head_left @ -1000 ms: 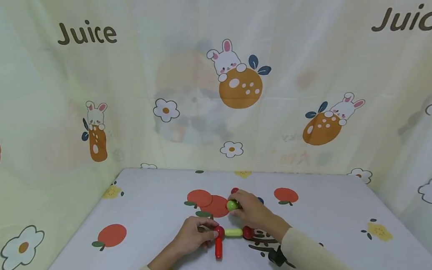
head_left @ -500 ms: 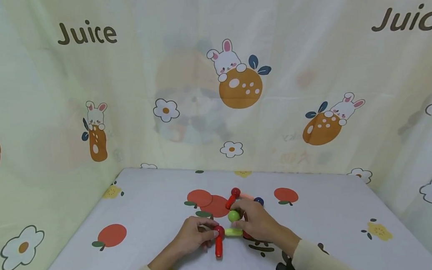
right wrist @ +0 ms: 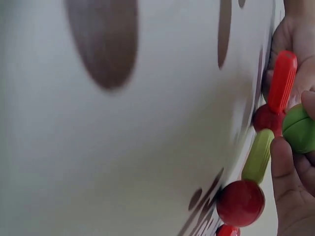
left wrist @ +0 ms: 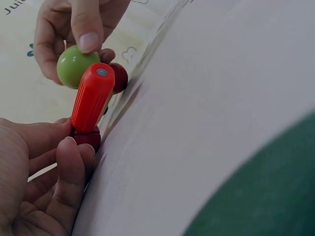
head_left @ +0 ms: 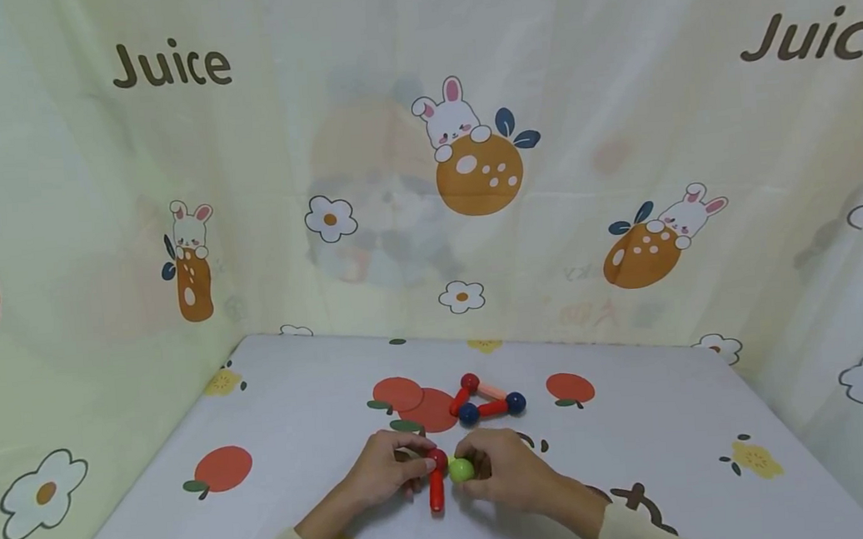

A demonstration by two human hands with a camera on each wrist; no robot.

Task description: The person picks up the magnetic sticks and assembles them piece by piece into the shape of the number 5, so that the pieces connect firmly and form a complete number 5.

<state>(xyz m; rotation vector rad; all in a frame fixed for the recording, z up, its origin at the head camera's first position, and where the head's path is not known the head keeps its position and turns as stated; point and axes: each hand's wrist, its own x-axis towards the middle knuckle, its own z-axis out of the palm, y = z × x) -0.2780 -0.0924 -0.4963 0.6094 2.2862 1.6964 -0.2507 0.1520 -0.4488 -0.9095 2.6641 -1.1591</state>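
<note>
My left hand (head_left: 389, 473) pinches a red ball (head_left: 438, 459) from which a red ridged stick (head_left: 436, 495) extends toward me. In the right wrist view a yellow-green stick (right wrist: 257, 156) joins that ball to a second red ball (right wrist: 240, 203). My right hand (head_left: 509, 473) holds a glossy green ball (head_left: 461, 469) between thumb and fingers, close beside the left hand's red ball. The right hand hides most of the yellow-green stick and the second red ball in the head view. In the left wrist view the red stick (left wrist: 92, 98) overlaps the green ball (left wrist: 76, 69).
Farther back lies a joined group: a red ball (head_left: 469, 382), two dark blue balls (head_left: 516, 403), red sticks (head_left: 493, 409) and a pink stick (head_left: 493, 391). The white tablecloth (head_left: 319, 377) has printed fruit; a printed curtain (head_left: 359, 99) hangs behind.
My right hand has brought the green ball from beside the far group toward me, down to the left hand's red ball. The far group has come into view. The left hand stays in place.
</note>
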